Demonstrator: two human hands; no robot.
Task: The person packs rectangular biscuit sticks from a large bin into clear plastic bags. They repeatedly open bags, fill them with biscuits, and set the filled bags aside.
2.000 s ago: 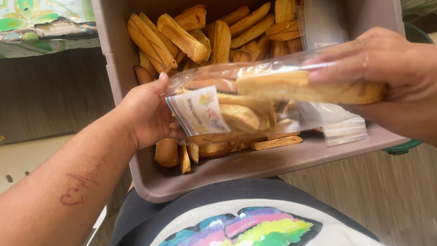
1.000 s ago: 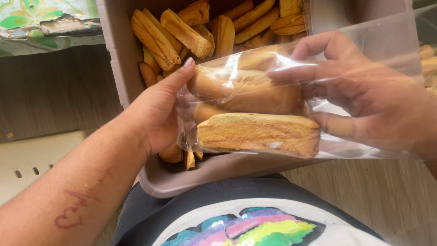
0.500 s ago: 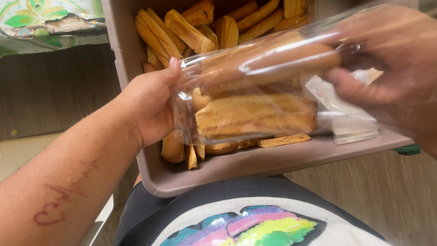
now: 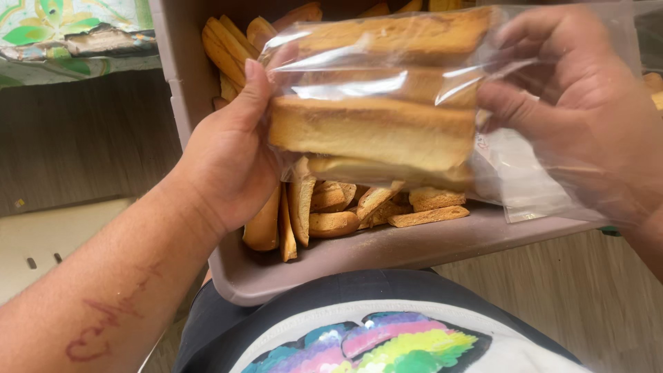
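Right now: centre frame, both hands up on one clear bag of rusk slices.
Left hand: grip clamped on the bag's left end.
Right hand: fingers pinching the loose plastic — right side.
Below: grey tub of rusks.
Handling: probably light, brittle, slippery film — support the ends.

My right hand is blurred, and its fingertips are hidden behind the bag. The bag also hides the far rusks in the bin. The top edge cuts off the bin's far end.
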